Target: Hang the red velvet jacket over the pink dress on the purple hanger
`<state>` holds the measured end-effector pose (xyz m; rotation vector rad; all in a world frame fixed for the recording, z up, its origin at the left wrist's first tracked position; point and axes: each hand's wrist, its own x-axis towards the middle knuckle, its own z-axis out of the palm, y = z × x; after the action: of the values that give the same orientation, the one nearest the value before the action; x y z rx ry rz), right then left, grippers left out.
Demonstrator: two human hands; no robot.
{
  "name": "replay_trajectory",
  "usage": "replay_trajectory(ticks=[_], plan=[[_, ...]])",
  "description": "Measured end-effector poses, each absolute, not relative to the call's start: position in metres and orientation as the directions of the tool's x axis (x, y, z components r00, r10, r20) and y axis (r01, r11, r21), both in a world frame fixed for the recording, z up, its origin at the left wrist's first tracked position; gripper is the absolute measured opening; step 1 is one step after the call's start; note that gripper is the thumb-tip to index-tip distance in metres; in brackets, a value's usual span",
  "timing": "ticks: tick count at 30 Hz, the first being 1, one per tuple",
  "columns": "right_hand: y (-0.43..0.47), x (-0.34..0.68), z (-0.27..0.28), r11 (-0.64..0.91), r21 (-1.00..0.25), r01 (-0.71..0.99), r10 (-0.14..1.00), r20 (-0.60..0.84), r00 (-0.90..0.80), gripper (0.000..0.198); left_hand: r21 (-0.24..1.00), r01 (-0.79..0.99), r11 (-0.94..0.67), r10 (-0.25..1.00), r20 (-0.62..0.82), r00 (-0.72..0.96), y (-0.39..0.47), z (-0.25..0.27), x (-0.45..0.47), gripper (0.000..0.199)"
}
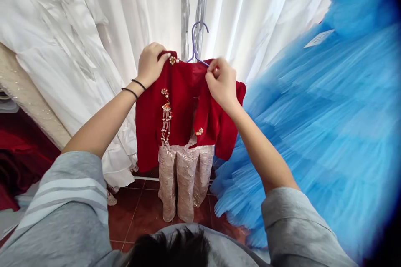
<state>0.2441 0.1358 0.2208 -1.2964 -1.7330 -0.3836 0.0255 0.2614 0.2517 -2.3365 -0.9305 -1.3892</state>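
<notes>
A short red velvet jacket (181,91) hangs on a purple hanger (194,41) in front of me. My left hand (151,65) pinches the jacket's shoulder on the left, thumb beside a beaded flower ornament (172,60). On the other shoulder, my right hand (222,84) has its fingers closed on the cloth near the collar. A beaded ornament with dangling pearl strands (166,121) runs down the left front panel, and a small brooch (199,132) sits low on the right one. The jacket's front is partly apart. Beneath it hangs a pale pink patterned garment (185,179).
A metal rack post (186,8) stands behind the hanger, before white curtains (232,8). White gowns (78,66) hang at the left, with dark red cloth (21,154) lower down. A large blue tulle dress (328,121) fills the right. The floor has red tiles (144,208).
</notes>
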Motion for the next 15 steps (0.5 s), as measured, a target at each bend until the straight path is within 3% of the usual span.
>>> replay_trajectory(ticks=[2,8,10,13,15], plan=[[0.140,0.224,0.230,0.429,-0.253,0.867,0.556,0.831,-0.033,0.033,0.171,0.633,-0.755,0.485,0.795,0.364,0.268,0.249,0.033,0.025],[0.167,0.196,0.187,0.244,-0.201,0.949,0.866,0.485,-0.120,0.029,0.224,0.635,-0.740,0.595,0.657,0.462,0.257,0.234,0.040,0.025],[0.167,0.195,0.188,0.264,-0.209,0.941,0.852,0.508,-0.126,0.029,0.197,0.665,-0.720,0.601,0.656,0.456,0.252,0.235,0.039,0.028],[0.163,0.187,0.205,0.318,-0.218,0.922,0.746,0.658,-0.102,0.036,0.188,0.651,-0.735,0.554,0.720,0.418,0.250,0.236,0.044,0.027],[0.163,0.182,0.212,0.349,-0.199,0.916,0.745,0.651,-0.142,0.039,0.224,0.590,-0.776,0.515,0.765,0.388,0.252,0.234,0.050,0.030]])
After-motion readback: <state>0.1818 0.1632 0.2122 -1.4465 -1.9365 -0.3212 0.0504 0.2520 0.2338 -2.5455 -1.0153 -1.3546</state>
